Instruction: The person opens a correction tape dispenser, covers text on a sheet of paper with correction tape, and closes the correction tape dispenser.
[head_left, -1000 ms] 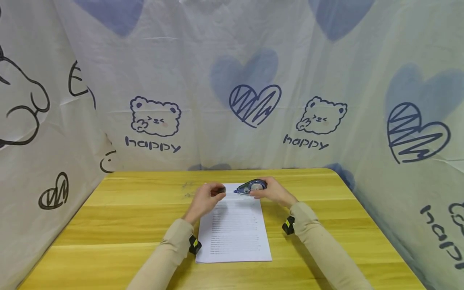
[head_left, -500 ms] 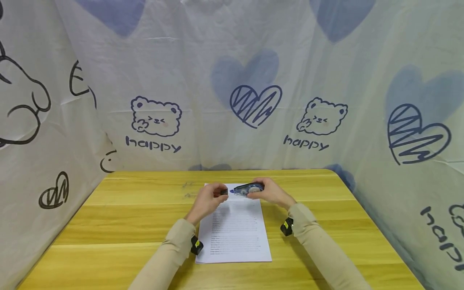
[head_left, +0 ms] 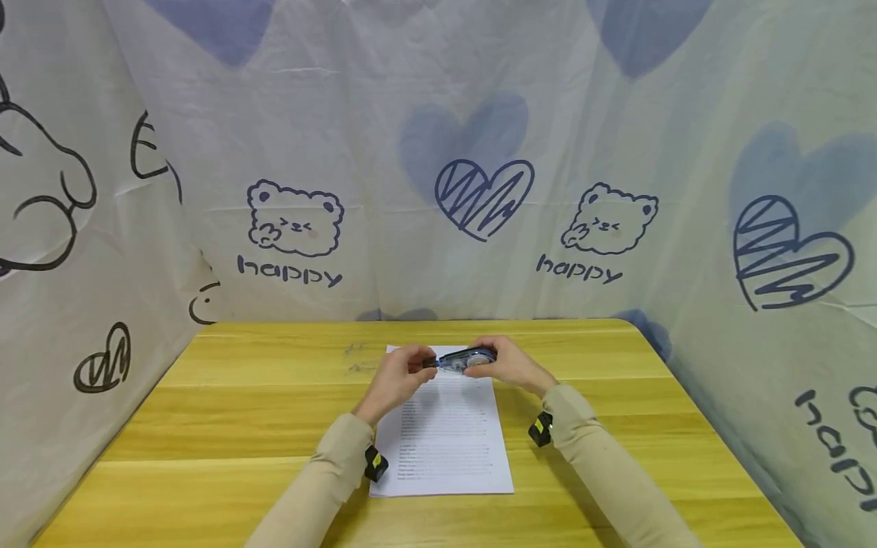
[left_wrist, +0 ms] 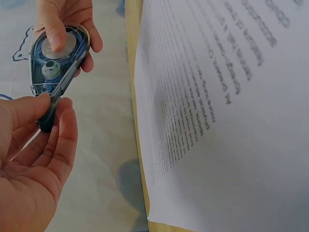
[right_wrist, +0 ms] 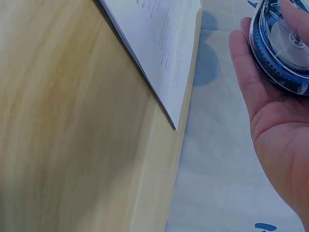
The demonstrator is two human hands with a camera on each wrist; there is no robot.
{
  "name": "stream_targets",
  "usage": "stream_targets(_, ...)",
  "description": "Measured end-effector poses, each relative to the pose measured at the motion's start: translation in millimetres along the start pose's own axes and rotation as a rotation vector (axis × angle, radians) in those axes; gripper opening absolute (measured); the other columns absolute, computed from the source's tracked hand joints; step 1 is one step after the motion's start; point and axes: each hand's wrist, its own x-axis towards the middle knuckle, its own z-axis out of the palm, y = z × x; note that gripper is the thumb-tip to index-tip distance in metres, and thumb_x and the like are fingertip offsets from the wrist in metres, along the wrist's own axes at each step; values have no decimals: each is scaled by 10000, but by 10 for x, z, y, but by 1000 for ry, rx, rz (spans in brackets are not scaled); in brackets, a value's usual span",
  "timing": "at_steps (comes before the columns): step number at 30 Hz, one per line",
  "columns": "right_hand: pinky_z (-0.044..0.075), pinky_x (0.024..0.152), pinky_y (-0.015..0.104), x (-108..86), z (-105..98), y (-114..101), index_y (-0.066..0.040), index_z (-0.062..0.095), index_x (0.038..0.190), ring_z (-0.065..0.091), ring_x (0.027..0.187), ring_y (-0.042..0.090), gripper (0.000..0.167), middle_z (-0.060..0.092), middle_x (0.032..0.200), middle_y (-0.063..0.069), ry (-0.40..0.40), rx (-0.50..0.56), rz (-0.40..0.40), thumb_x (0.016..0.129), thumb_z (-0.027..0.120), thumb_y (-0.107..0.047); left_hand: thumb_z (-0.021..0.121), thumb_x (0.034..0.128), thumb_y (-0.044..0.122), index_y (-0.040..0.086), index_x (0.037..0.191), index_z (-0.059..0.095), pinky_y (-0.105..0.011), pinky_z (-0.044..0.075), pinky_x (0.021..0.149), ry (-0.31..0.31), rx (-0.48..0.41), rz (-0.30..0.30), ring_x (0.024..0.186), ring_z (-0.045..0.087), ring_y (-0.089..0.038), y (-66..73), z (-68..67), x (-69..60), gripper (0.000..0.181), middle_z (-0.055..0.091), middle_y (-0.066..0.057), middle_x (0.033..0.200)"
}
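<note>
A correction tape (left_wrist: pixel 54 60) with a clear, blue-tinted case is held above the paper by my right hand (head_left: pixel 514 367), its thumb pressed on the round hub. Its narrow end points left. My left hand (head_left: pixel 397 377) pinches a small dark cap (left_wrist: pixel 47 118) between thumb and fingers, and the cap sits against the tape's tip. In the right wrist view the wide end of the correction tape (right_wrist: pixel 285 50) lies across the right fingers. Below both hands is a stack of printed paper (head_left: pixel 452 449), flat on the table.
The yellow wood-grain table (head_left: pixel 240 426) extends to both sides of the paper. Faint dark marks (head_left: pixel 356 358) show on it left of the stack. A pale curtain (head_left: pixel 384 152) with hearts and bears stands behind and at both sides.
Both hands have come closer together. The cap was apart from the correction tape's tip a second ago and now meets it. The paper has stayed put.
</note>
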Motion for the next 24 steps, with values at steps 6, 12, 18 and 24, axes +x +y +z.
stream_targets(6, 487, 835, 318, 2, 14, -44, -132, 672, 1161, 589, 930, 185, 414, 655, 1108, 55, -5, 9, 3, 809, 817, -294, 711, 894, 100, 91, 1088, 688, -315, 558, 775, -17, -20, 11, 850, 662, -143, 7, 7, 10, 196, 727, -56, 1019)
stream_targets(12, 485, 828, 318, 1, 40, -57, -120, 674, 1154, 586, 919, 186, 394, 657, 1102, 62, -11, 4, -19, 815, 813, -264, 707, 894, 88, 87, 1089, 685, -299, 560, 747, -30, -52, -24, 811, 672, -119, 7, 7, -3, 197, 728, -52, 989)
stream_targets(18, 492, 810, 294, -3, 64, -66, -104, 673, 1156, 595, 908, 174, 390, 667, 1092, 67, 5, 2, -32, 817, 811, -238, 699, 895, 72, 74, 1082, 688, -295, 548, 719, -32, -42, -19, 766, 661, -110, 12, 9, 6, 188, 728, -49, 928)
stream_targets(24, 500, 813, 294, 1, 72, -69, -96, 661, 1175, 602, 914, 173, 387, 670, 1084, 72, 7, 8, -35, 838, 792, -234, 687, 906, 75, 76, 1070, 688, -296, 541, 704, -36, -48, -25, 754, 657, -115, 22, 24, 25, 164, 731, -75, 913)
